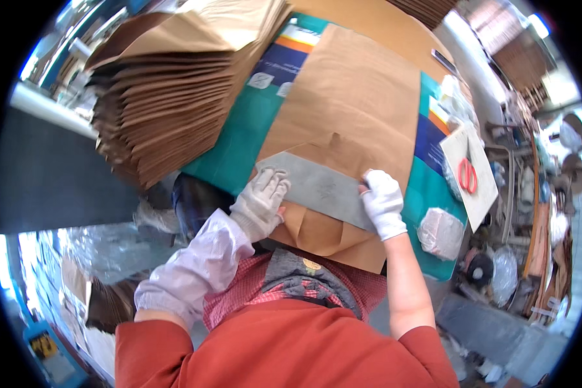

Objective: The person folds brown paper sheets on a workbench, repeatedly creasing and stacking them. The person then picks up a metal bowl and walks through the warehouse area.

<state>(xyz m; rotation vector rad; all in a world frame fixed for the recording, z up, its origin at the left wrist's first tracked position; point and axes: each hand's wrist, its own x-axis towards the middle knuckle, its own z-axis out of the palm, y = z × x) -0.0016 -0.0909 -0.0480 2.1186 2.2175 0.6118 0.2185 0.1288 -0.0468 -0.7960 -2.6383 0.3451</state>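
A brown kraft paper bag [359, 84] lies flat in front of me, its near end folded into flaps. Across that end rests a flat grey strip [323, 188], like a stiff template plate. My left hand [262, 199], in a white glove with a pale sleeve cover, lies on the strip's left end with its fingers stretched out and the thumb lower down. At the right end, my white-gloved right hand [383, 202] has its fingers curled closed on the strip's edge. The glove hides its fingertips. Under the strip, a folded flap [318, 231] shows toward my lap.
A tall stack of brown paper bags [174, 90] stands at the left. Beneath the work lies a teal printed sheet [236, 139]. On the right are red-handled scissors [467, 176] on a white board [482, 200], a wrapped white bundle [441, 233] and a dark phone-like object [443, 61].
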